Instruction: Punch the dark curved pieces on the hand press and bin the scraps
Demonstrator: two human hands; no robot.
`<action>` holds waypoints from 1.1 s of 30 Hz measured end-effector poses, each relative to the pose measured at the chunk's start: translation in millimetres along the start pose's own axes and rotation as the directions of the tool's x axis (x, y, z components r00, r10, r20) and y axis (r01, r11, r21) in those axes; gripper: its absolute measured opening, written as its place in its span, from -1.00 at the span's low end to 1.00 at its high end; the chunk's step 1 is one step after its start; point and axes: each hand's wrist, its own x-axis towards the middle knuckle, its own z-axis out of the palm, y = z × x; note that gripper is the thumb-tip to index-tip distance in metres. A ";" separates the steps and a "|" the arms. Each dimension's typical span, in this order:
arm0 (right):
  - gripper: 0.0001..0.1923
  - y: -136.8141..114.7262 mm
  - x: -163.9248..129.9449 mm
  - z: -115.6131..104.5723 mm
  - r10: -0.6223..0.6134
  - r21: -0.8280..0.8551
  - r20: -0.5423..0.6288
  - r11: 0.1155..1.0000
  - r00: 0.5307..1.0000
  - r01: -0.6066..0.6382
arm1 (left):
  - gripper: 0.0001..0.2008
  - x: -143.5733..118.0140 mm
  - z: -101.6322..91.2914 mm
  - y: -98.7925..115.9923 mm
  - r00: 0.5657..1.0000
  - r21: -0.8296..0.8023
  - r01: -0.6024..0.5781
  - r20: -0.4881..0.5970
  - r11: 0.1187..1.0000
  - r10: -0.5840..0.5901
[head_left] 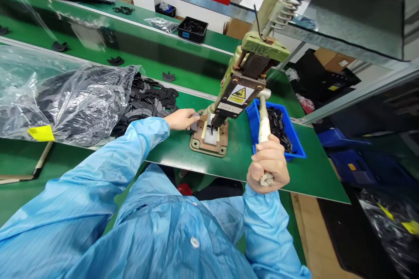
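Our right hand [268, 163] is closed in a fist around the pale lever handle [263, 123] of the small hand press [244, 80], which stands on the green bench [314, 174] straight ahead of us. Our left hand [181, 119] reaches in from a light blue, faintly striped sleeve [108, 174], its fingers pinched on a small grey flat piece [195, 121] at the left edge of the press's base plate [209, 141] (how much of the piece lies under the ram we cannot tell). That plate is worn, brownish metal with rounded corners, and a pale pad sits on it. The press body is chipped green cast metal, and it bears a yellow triangle warning label [240, 94] whose print is too small to read. Just right of the press sits a blue plastic bin [277, 128] of black parts. To the left lie loose black flat rings [150, 98] spilling from a crinkled clear plastic bag [62, 96] with a yellow tag [41, 133].
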 end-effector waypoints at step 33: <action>-0.68 -1.8 -3.5 -6.8 0.039 -0.009 0.052 0.999 0.998 -0.039 | -0.75 31.2 12.6 7.3 0.982 -0.228 -0.058 0.163 0.972 0.097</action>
